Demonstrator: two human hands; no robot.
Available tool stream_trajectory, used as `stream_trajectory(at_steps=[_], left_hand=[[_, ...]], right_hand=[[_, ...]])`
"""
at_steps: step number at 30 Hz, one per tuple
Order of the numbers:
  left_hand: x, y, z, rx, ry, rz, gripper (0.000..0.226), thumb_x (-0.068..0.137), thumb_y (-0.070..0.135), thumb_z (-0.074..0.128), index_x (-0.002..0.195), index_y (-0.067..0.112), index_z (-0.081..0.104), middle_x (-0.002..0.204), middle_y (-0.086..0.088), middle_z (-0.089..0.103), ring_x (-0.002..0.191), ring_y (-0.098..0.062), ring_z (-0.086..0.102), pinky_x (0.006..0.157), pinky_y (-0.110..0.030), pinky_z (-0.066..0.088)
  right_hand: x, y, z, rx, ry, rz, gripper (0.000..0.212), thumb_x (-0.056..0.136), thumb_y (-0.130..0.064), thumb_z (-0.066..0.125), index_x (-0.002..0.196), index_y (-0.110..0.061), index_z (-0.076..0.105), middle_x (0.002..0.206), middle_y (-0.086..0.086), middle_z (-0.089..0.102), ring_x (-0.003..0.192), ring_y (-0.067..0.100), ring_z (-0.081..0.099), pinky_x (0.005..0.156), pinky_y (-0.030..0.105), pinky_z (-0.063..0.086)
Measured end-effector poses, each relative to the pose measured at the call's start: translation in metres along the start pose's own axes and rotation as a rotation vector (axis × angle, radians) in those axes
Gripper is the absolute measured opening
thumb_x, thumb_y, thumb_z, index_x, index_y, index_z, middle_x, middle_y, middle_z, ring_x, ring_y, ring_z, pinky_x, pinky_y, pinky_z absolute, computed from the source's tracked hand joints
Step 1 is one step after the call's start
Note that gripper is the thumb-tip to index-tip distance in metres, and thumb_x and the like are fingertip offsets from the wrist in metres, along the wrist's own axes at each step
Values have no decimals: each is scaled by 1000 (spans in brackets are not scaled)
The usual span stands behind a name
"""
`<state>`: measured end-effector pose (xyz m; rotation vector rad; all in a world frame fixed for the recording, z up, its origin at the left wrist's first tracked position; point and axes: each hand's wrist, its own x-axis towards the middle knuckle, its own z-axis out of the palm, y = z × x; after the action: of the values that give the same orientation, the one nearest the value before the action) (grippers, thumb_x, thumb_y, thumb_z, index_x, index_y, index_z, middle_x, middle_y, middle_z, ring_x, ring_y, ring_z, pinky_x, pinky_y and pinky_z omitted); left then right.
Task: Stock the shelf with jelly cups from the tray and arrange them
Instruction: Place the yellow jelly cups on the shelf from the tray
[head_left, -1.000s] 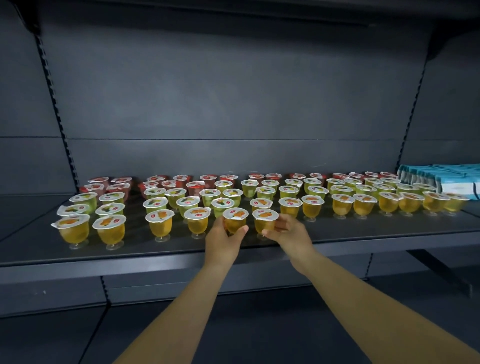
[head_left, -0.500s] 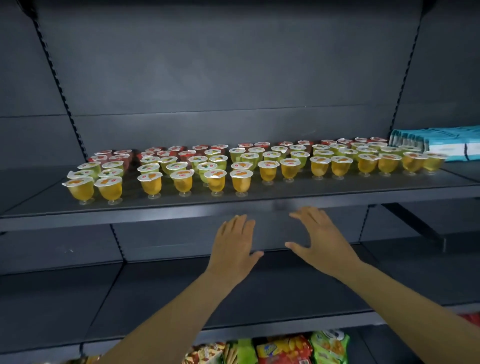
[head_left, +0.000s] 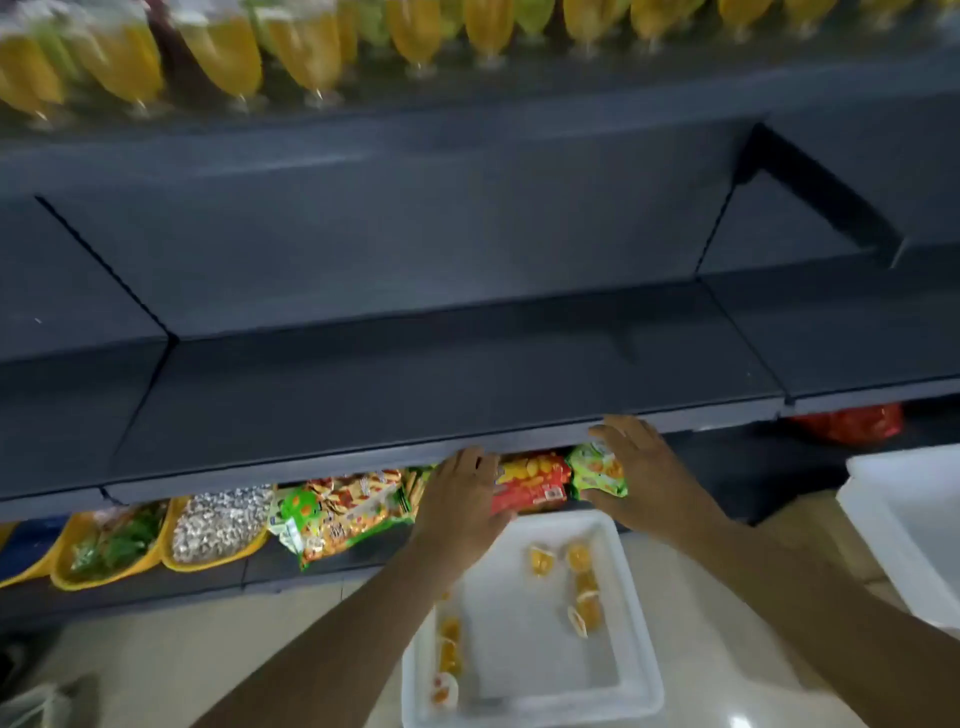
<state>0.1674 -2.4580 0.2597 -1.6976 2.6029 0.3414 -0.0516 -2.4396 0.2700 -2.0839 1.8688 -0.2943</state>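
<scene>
Both forearms reach forward and down from the near edge of the view, palms turned downward. The left hand hovers with its fingers straight and together, holding nothing, just above the far rim of the white tray on the floor. The right hand is a little farther out and higher, fingers spread and relaxed, also holding nothing; its fingertips lie in front of the dark middle shelf's front lip, though I cannot tell whether they touch it.

The tray sits on the pale floor below and between the two arms. A few jelly cups in the tray lie scattered and tipped on their sides, some near the middle, others along the left wall partly under the left forearm.

High at the far top, blurred, stand the rows of yellow and green jelly cups on the top shelf.

Under the middle shelf, snack packets in red, orange and green lie on the bottom shelf, with yellow baskets of goods to their left. A second white bin stands at the right edge.
</scene>
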Motion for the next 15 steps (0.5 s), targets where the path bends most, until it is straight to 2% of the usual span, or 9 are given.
stream_trajectory(at_steps=[5, 8, 12, 15], left_hand=[[10, 4, 107, -15, -181, -60, 67, 92, 48, 49, 146, 18, 23, 153, -3, 22, 139, -22, 24, 112, -32, 22], [22, 6, 172, -35, -283, -87, 69, 92, 48, 49, 147, 16, 23, 154, -7, 23, 141, -23, 23, 114, -33, 20], [43, 5, 260, -110, -349, -154, 67, 90, 45, 53, 144, 13, 30, 146, -6, 35, 134, -22, 36, 108, -32, 31], [61, -3, 325, -249, -390, -278, 64, 89, 42, 58, 140, 11, 36, 142, -8, 42, 130, -24, 41, 104, -33, 36]], right_hand=[[-9, 60, 93, 12, -199, 46, 71, 85, -42, 64, 144, -23, 32, 151, 2, 24, 140, 22, 20, 110, 31, 25], [-12, 94, 148, 57, -279, 70, 70, 84, -39, 67, 143, -22, 33, 149, 2, 28, 138, 20, 22, 108, 26, 26], [-19, 137, 231, 171, -429, 121, 65, 83, -32, 70, 139, -21, 39, 145, -1, 38, 130, 17, 37, 103, 22, 29], [-26, 168, 294, 222, -580, 160, 61, 85, -24, 69, 138, -19, 40, 144, -1, 40, 129, 18, 40, 106, 26, 31]])
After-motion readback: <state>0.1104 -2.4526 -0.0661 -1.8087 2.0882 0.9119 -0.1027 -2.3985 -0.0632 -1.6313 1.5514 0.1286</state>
